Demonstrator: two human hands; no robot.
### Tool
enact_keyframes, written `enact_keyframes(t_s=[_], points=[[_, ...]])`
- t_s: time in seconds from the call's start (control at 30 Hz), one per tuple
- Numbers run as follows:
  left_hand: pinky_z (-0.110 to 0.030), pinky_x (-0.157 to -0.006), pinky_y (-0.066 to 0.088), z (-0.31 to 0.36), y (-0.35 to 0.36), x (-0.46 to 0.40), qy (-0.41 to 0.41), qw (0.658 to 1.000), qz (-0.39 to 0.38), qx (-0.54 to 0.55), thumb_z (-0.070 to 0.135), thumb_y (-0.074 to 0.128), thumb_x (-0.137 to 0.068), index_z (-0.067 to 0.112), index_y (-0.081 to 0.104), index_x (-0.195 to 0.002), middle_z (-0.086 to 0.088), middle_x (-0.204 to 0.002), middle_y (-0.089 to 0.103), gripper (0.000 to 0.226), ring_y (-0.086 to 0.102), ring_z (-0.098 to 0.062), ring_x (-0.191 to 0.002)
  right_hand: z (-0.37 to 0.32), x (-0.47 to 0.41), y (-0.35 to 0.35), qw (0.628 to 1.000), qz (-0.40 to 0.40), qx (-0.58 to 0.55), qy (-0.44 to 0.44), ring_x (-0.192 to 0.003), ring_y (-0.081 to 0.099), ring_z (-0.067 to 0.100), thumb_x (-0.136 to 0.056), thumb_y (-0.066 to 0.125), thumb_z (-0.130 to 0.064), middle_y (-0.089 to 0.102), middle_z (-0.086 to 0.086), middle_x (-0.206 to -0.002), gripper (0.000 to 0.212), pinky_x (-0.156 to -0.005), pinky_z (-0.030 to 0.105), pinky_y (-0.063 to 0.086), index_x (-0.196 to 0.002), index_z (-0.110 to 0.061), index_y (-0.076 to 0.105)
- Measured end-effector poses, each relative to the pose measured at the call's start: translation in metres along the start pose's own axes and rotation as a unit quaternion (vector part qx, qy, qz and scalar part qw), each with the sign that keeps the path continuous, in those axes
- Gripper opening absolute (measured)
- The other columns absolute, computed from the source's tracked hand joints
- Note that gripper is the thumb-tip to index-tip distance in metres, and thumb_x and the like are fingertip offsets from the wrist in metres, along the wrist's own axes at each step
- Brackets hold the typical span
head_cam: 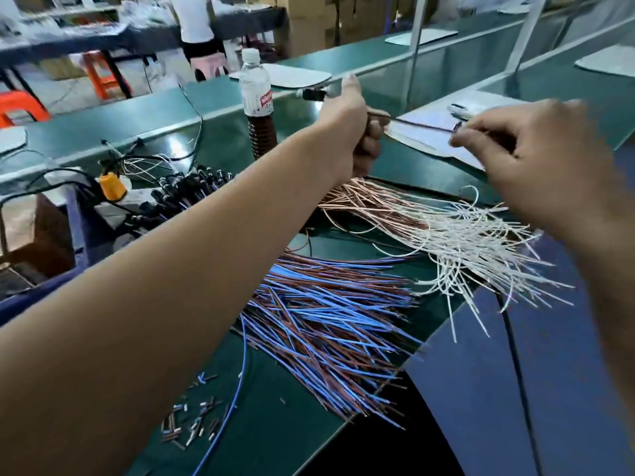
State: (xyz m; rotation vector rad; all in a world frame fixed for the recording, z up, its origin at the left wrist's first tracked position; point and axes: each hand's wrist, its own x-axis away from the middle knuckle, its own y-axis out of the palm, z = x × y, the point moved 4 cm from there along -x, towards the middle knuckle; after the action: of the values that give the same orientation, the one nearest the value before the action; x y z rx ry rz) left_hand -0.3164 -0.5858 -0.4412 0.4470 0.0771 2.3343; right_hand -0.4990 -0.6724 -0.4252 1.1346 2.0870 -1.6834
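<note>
Left forearm (171, 286) stretches forward — left hand (350, 132) grips a tool (311, 95); beside it, right hand (536, 156) pinches the wire (422, 125) between them.

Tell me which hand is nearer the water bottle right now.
Left. The left hand is raised just right of the water bottle, gripping one end of a thin wire; the right hand pinches the other end, much farther right.

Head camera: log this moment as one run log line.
left hand: grips thin wire | right hand: pinches its other end | wire: stretched between hands above green table | below: blue-brown wire bundle
</note>
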Motion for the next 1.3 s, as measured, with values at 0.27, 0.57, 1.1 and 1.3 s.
enact_keyframes(t_s=[0.27,0.57,1.1,1.3], points=[[-0.011,-0.039,0.03,-0.028,-0.013,-0.023,-0.08,0.994,-0.002,0.08,0.026,0.05,-0.109,0.007,0.05,-0.075,-0.002,-0.056,0.051,0.039,0.05,-0.005,-0.038,0.025,0.018,0.048,0.995,-0.043,0.086,0.037,-0.083,0.069,0.034,-0.099,0.069,-0.036,0.078,0.01,-0.091,0.022,-0.068,0.034,0.047,-0.104,-0.02,0.082],[-0.017,-0.05,0.052,-0.044,-0.035,-0.018,-0.042,0.995,0.088,0.022,-0.003,0.05,-0.096,-0.006,0.048,-0.124,-0.028,-0.101,0.065,0.028,0.068,-0.023,-0.065,0.04,0.028,0.106,0.989,-0.058,0.089,0.103,-0.1,0.064,0.036,-0.097,0.072,-0.031,0.076,0.012,-0.099,0.02,-0.088,0.04,0.054,-0.109,-0.02,0.083],[-0.018,-0.047,0.042,0.019,-0.18,0.179,0.342,0.881,0.254,-0.205,0.006,0.064,-0.092,0.009,0.071,-0.084,0.0,-0.067,0.073,0.011,0.058,-0.01,-0.048,-0.226,0.043,0.113,0.98,-0.107,-0.132,-0.101,-0.077,0.068,0.025,-0.095,0.065,-0.035,0.073,0.001,-0.079,0.019,-0.075,0.04,0.056,-0.09,-0.02,0.076],[-0.034,-0.058,0.054,-0.017,-0.308,0.283,0.338,0.784,0.457,-0.249,0.015,0.063,-0.083,0.019,0.071,-0.077,0.001,-0.069,0.074,0.011,0.064,-0.012,-0.058,-0.355,0.109,0.135,0.911,-0.209,-0.281,-0.217,-0.075,0.069,0.025,-0.095,0.067,-0.027,0.075,-0.001,-0.08,0.012,-0.07,0.041,0.056,-0.091,-0.021,0.078]])
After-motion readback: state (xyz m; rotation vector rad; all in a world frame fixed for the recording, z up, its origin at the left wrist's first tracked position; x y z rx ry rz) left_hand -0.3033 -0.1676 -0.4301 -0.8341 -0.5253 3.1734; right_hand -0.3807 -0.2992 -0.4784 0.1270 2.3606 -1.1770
